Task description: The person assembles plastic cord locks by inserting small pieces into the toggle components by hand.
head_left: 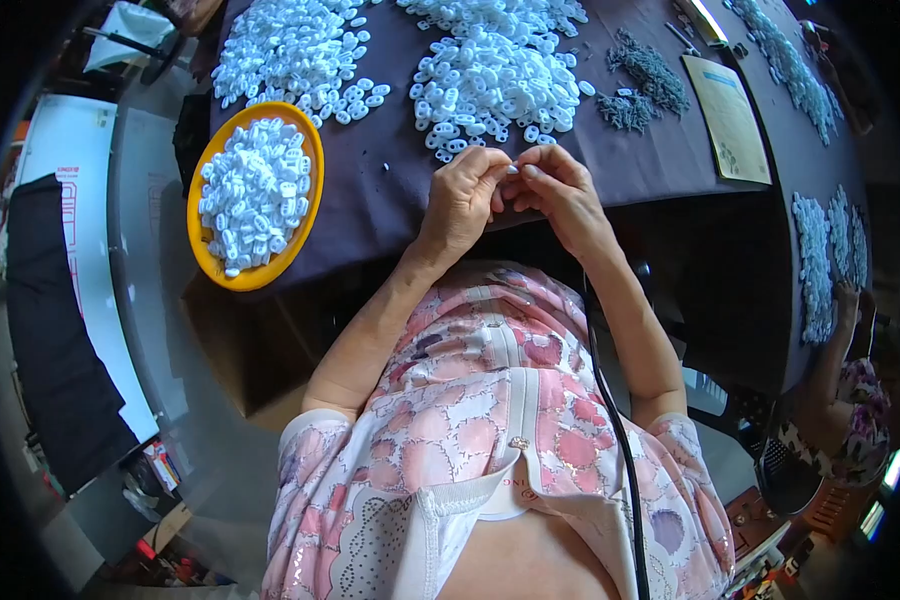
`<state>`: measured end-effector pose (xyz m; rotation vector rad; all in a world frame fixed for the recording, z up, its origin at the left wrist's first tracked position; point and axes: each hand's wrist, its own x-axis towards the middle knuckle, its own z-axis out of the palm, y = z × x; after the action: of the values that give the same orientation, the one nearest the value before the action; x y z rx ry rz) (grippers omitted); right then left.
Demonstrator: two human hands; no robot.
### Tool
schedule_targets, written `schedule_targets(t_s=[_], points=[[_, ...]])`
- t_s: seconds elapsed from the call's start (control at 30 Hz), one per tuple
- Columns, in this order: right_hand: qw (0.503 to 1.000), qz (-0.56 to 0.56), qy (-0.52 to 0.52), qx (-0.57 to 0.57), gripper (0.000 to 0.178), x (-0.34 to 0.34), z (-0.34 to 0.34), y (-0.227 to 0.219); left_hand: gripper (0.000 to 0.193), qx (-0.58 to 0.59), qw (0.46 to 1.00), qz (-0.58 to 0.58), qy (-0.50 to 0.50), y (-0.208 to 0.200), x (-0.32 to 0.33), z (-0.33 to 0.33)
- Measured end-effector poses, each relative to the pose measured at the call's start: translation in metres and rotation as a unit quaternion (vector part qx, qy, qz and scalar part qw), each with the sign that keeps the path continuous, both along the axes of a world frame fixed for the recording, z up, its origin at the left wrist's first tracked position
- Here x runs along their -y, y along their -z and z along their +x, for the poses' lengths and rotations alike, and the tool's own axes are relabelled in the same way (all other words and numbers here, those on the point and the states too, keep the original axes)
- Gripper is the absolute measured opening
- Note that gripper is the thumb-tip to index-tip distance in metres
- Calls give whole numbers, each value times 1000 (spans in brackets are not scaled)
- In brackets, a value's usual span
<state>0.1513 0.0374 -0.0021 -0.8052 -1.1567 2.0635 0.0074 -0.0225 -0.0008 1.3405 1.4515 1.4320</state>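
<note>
In front of my body, at the table's near edge, my left hand [460, 200] and my right hand [567, 195] meet fingertip to fingertip. Both are closed in a pinch around a small white plastic piece [513, 169], mostly covered by the fingers. Just beyond them lies a heap of small white oval plastic pieces [495, 85] with dark holes. To the left, an orange oval basin [196, 240] full of the same pieces sits at the table edge. A pile of small grey parts [650, 82] lies beyond my right hand.
A dark cloth [380, 215] covers the table. Another white heap [288, 55] lies behind the basin, and a tan envelope [725, 120] at the right. Along the far right are more piles [815, 265], near another person's arm [842, 325]. A cardboard box [235, 345] stands below the table.
</note>
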Motion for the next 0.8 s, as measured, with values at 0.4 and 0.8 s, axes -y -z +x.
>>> schedule_targets(t_s=[0.4, 0.8], points=[[999, 28, 23, -4, 9, 1, 2, 7, 7, 132, 985, -114, -2, 2, 4, 9], [986, 142, 56, 64, 9, 6, -3, 9, 13, 242, 962, -126, 28, 11, 1, 5]])
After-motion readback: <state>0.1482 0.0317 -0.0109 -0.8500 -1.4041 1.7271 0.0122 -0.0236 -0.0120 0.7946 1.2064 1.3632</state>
